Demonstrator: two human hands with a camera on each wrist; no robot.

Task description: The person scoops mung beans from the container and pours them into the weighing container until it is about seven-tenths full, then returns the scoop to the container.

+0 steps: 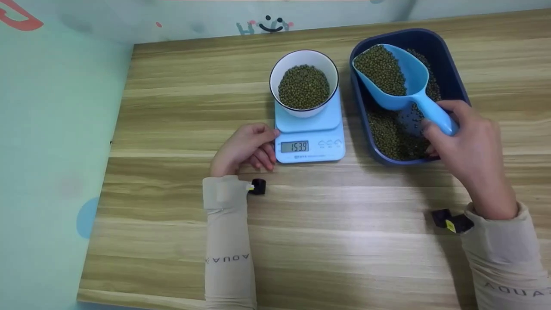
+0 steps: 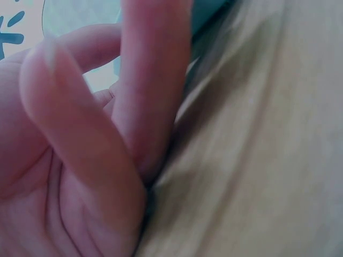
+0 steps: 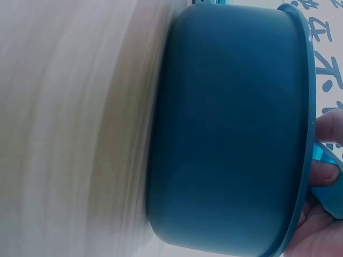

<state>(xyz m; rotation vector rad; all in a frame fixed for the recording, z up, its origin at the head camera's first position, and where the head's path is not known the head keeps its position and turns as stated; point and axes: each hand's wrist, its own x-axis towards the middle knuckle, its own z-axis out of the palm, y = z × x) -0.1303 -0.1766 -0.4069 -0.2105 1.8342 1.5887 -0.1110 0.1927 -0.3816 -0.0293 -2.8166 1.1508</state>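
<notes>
In the head view my right hand (image 1: 475,142) grips the handle of a light-blue scoop (image 1: 415,71), which carries a heap of small green beans (image 1: 381,71) above a dark blue tub (image 1: 450,64). More beans lie in the tub, with part of its bottom bare. A white bowl (image 1: 275,79) with a dark rim, partly filled with the same beans (image 1: 304,87), stands on a light-blue kitchen scale (image 1: 310,151) whose display reads 153.9. My left hand (image 1: 245,146) rests on the table against the scale's left edge, its fingers loosely bent and holding nothing.
The wood-grain table (image 1: 172,172) carries the scale and tub side by side near its far edge. Behind and to the left are pale green walls (image 1: 56,129) with printed figures. Small black devices (image 1: 258,187) sit at both wrists over beige sleeves (image 1: 228,241).
</notes>
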